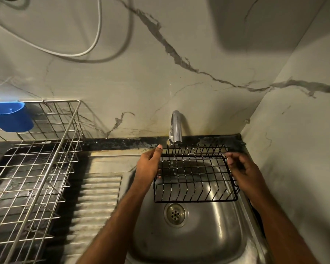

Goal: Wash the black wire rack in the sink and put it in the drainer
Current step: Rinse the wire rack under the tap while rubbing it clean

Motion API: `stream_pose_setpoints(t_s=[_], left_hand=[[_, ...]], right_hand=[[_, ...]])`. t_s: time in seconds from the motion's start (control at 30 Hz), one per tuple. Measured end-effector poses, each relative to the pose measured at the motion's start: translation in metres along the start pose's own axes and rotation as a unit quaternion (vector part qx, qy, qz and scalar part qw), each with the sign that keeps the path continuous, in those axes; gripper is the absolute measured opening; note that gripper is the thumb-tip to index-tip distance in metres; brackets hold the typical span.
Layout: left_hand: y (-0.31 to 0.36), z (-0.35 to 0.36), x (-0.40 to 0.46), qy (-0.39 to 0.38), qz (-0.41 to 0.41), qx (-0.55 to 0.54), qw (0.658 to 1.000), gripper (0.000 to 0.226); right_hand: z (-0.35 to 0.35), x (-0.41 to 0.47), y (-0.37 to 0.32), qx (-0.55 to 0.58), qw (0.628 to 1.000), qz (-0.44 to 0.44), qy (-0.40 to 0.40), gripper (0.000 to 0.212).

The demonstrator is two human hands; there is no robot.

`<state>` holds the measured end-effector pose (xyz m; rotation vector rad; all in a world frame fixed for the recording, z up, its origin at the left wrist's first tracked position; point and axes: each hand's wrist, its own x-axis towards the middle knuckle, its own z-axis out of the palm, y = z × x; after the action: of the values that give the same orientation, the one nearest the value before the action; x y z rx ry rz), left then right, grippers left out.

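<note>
Between both hands, under the tap [176,128] | black wire rack [195,176]: left hand [151,164] and right hand [242,168] grip opposite ends | probably light, stiff, wet-slippery; hold the frame

In my hands: black wire rack [195,176]. Silver steel sink [189,242]; chrome tap [176,128]; blue cup [10,117]; grey-veined white wall [179,54].

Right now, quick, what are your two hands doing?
Left hand: grips the left edge of the black wire rack.
Right hand: grips the rack's right edge.
</note>
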<state>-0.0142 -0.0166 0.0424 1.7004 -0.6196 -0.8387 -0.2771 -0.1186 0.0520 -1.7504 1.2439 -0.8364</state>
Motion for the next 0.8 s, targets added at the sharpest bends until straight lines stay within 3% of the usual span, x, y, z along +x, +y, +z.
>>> stream_pose_setpoints(t_s=[0.1,0.8], left_hand=[[0.002,-0.004,-0.007,-0.002,0.004,-0.015,1.0,0.038],[-0.001,-0.014,-0.017,-0.002,0.046,0.006,0.999,0.023]], right_hand=[[0.003,-0.004,0.0,0.004,1.0,-0.006,-0.011,0.022],[0.004,-0.012,0.004,0.009,0.999,-0.045,0.002,0.025]])
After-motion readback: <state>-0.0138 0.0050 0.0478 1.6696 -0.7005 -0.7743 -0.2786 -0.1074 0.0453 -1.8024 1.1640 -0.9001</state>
